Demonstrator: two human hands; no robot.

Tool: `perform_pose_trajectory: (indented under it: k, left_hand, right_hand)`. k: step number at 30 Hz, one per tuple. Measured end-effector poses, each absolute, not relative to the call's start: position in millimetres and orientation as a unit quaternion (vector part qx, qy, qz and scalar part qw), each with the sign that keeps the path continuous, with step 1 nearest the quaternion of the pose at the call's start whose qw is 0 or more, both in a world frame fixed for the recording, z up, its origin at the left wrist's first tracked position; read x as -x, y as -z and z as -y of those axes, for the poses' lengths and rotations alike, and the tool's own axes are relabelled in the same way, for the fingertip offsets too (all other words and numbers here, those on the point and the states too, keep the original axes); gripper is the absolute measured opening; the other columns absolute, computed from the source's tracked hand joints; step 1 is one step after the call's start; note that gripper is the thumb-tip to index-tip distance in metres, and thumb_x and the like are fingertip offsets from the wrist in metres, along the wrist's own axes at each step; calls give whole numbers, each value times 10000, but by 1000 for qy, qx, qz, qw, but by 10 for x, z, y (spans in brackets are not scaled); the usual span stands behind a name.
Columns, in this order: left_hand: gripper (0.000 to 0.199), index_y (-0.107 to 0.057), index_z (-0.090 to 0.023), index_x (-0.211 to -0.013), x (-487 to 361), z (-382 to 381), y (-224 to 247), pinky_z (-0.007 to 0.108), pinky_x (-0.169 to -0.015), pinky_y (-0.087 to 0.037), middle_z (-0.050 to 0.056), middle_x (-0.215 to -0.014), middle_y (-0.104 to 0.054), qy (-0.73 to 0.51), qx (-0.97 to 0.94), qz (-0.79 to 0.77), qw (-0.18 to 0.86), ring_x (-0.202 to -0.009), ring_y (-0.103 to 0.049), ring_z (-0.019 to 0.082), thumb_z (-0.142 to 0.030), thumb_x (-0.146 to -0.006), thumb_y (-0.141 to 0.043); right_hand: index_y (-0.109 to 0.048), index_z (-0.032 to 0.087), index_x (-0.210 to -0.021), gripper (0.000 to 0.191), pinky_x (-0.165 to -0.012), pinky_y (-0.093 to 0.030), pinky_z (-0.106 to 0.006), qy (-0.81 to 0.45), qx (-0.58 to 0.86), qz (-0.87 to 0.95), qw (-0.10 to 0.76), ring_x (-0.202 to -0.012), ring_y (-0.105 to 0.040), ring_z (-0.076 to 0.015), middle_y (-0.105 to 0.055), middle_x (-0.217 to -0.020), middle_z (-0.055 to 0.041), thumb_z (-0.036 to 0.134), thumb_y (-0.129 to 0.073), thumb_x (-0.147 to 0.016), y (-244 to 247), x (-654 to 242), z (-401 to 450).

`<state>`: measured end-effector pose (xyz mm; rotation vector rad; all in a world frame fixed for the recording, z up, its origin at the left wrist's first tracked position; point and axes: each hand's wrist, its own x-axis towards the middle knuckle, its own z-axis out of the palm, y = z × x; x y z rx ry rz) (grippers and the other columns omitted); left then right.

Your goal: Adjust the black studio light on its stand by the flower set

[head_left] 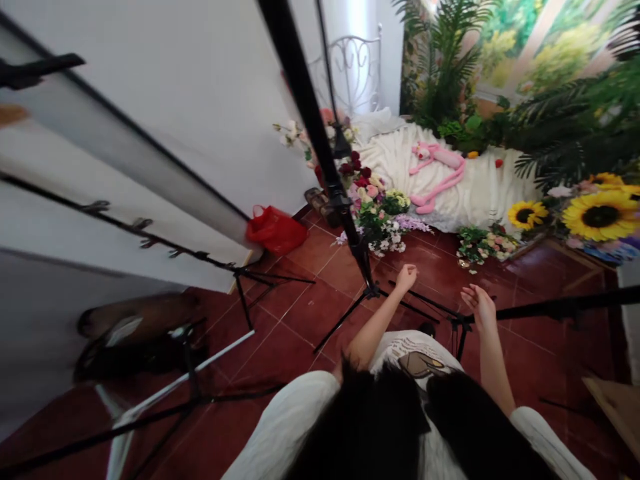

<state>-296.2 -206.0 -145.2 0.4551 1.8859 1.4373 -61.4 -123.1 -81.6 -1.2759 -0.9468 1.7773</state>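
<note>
My left hand (407, 277) is held out over the red tiled floor, just right of a black light stand (345, 200). Its fingers are curled together, and whatever may be in them is too small to make out. To the right, my right hand (481, 308) is raised near another black stand pole (545, 311), with bent fingers slightly apart and nothing visible in them. The two hands are apart from each other. Beyond them, a pink plush toy (447, 159) lies on white draped cloth (387, 150).
Artificial flowers (373, 193) and sunflowers (600, 215) edge the cloth, with palm leaves (440, 53) behind. At the left are a red plastic bag (277, 230), a crossbar with clips (143, 224) and a dark bag (145, 327). Tripod legs (340, 323) spread across the floor.
</note>
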Motion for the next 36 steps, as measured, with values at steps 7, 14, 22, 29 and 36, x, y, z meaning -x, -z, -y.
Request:
perform_pose_trajectory:
  k: [7,14,22,29,36]
  left_hand:
    - [329,-682,-115,-1019,2327,1048,670,329,-883,-536,108,-908,-761,-515,-463,-527,493,-830,-710,161,-394,-906,-549]
    - [427,-647,-156,-1140,1165,419,-89,302,-993,-475,104,-1134,-715,-508,-600,-333,520,-1059,-665,160,-497,-916,-522]
    - [661,-669,-136,-957,195,225,-363,231,-725,-522,78,-824,-721,-542,-542,-277,579,-738,-677,117,-740,-832,-429]
    - [743,-576,-144,-627,160,138,-218,197,-475,-428,-10,-480,-538,-517,-540,-319,582,-430,-509,60,-839,-754,-345]
    - [712,-541,-156,-621,86,152,-191,194,-436,-390,-36,-459,-500,-550,-509,-338,569,-393,-475,55,-853,-710,-419]
  right_hand:
    - [-681,173,-868,276,-649,-599,-226,-656,510,303,467,-640,-727,-134,-756,-736,-31,399,-771,-738,618,173,1202]
    - [-654,210,-850,248,-714,-593,-239,-651,462,202,567,-646,-698,-110,-731,-726,9,437,-730,-786,305,-267,1293]
    - [-625,240,-803,164,-686,-546,-211,-734,314,105,593,-634,-617,-90,-661,-703,44,381,-626,-887,30,-532,1296]
    - [-426,220,-614,367,-541,-483,-152,-779,121,-16,615,-468,-476,-52,-494,-514,84,256,-638,-912,-138,-534,1148]
    - [-318,235,-582,438,-386,-400,-129,-771,97,-102,621,-374,-391,-40,-391,-440,97,199,-548,-952,-134,-545,1019]
